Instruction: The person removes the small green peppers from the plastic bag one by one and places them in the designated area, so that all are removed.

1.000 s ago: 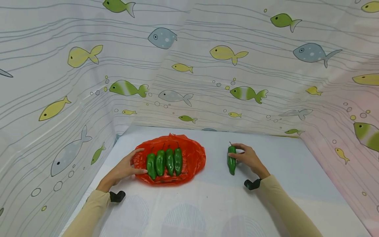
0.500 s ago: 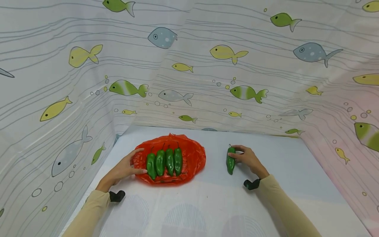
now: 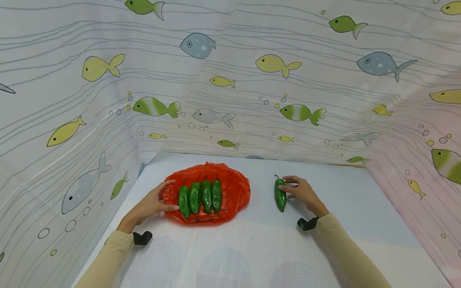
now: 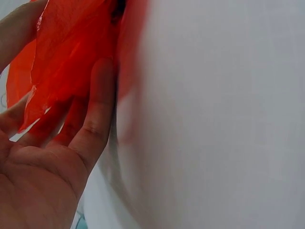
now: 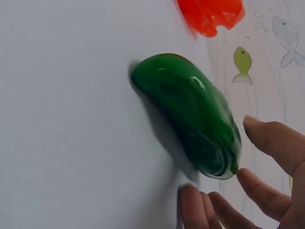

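Observation:
Several glossy green peppers lie side by side on a crumpled red plastic bag, stems pointing away. My left hand rests at the bag's left edge, thumb near the leftmost pepper. Translucent red plastic overlaps several of its extended fingers in the left wrist view, so their tips are partly hidden. A single green pepper lies on the white table to the right of the bag. Beside it is my right hand. In the right wrist view the thumb and fingers are spread at one end of that pepper, not curled round it.
A white cloth with faint round patterns covers the table. Fish-printed sheeting rises along the back and both sides. A black wrist camera sits below the right hand, another wrist camera below the left.
The single pepper has shifted slightly left and turned so its stem end leans left. Its contact with my right hand has loosened. The left hand and the bag have stayed still.

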`<state>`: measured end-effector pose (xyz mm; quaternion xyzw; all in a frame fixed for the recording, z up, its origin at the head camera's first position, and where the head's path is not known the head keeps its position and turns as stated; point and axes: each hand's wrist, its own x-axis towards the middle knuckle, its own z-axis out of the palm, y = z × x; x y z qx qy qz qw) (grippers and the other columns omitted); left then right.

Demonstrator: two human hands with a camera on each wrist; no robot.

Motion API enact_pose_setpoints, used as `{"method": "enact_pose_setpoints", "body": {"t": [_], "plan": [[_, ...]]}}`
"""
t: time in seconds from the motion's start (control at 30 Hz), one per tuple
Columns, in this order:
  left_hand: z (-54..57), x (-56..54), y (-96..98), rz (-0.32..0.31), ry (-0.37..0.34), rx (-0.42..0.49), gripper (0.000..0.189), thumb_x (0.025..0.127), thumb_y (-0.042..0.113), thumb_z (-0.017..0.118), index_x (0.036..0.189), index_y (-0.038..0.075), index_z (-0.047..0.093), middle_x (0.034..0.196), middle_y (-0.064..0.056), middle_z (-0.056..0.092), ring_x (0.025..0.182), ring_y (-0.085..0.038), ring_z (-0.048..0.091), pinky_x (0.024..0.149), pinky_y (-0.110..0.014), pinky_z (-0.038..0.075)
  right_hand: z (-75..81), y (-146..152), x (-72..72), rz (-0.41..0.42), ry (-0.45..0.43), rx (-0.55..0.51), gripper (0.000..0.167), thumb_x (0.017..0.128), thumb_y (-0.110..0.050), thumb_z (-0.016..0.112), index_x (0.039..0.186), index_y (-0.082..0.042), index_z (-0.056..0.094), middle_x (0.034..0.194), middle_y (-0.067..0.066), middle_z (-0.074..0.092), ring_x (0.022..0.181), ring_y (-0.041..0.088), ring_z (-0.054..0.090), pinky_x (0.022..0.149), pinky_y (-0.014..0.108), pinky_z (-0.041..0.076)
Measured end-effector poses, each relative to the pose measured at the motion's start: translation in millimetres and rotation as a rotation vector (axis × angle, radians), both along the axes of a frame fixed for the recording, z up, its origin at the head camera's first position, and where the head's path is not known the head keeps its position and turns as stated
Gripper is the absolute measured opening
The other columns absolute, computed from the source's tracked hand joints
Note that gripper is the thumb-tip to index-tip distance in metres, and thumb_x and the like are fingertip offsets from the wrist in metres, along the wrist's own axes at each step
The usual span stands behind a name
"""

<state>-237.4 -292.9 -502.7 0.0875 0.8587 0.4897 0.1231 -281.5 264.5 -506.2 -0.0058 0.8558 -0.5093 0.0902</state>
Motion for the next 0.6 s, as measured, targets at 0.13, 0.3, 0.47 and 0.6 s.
{"method": "enact_pose_setpoints", "body": {"t": [0.13, 0.3, 0.47, 0.6], "plan": [[-0.9, 0.0, -0.1, -0.001, 0.003, -0.003, 0.1, 0.082, 0.033, 0.088, 0.161, 0.026, 0.028, 0.162, -0.018, 0.03, 0.143, -0.045, 0.034, 0.111, -0.069, 0.034, 5.8, 1, 0.9, 0.004, 0.022, 0.07, 0.068, 0.093, -0.04, 0.078, 0.148, -0.008, 0.053, 0.149, 0.02, 0.051, 0.129, 0.038, 0.055, 0.094, 0.046, 0.054], [0.0, 1.0, -0.1, -0.009, 0.015, 0.0, 0.1, 0.083, 0.033, 0.087, 0.162, 0.024, 0.027, 0.163, -0.02, 0.028, 0.144, -0.046, 0.032, 0.111, -0.071, 0.033, 18.1, -1, 3.7, 0.012, 0.071, 0.113, 0.069, 0.093, -0.044, 0.076, 0.148, -0.009, 0.053, 0.151, 0.019, 0.051, 0.13, 0.038, 0.053, 0.101, 0.055, 0.048], [0.7, 1.0, 0.4, -0.007, 0.016, -0.006, 0.101, 0.083, 0.033, 0.087, 0.162, 0.023, 0.025, 0.163, -0.02, 0.027, 0.144, -0.047, 0.031, 0.112, -0.071, 0.031, 29.4, -8, 6.8, 0.038, 0.113, 0.116, 0.07, 0.093, -0.047, 0.075, 0.149, -0.012, 0.052, 0.152, 0.019, 0.049, 0.133, 0.038, 0.051, 0.103, 0.059, 0.046], [-0.8, -0.6, 0.3, -0.002, 0.016, -0.003, 0.101, 0.082, 0.034, 0.088, 0.162, 0.025, 0.027, 0.163, -0.019, 0.028, 0.145, -0.045, 0.031, 0.112, -0.071, 0.03, 36.7, -13, 8.5, 0.05, 0.129, 0.111, 0.068, 0.093, -0.047, 0.075, 0.149, -0.014, 0.052, 0.152, 0.017, 0.049, 0.134, 0.037, 0.05, 0.104, 0.059, 0.046]]}}
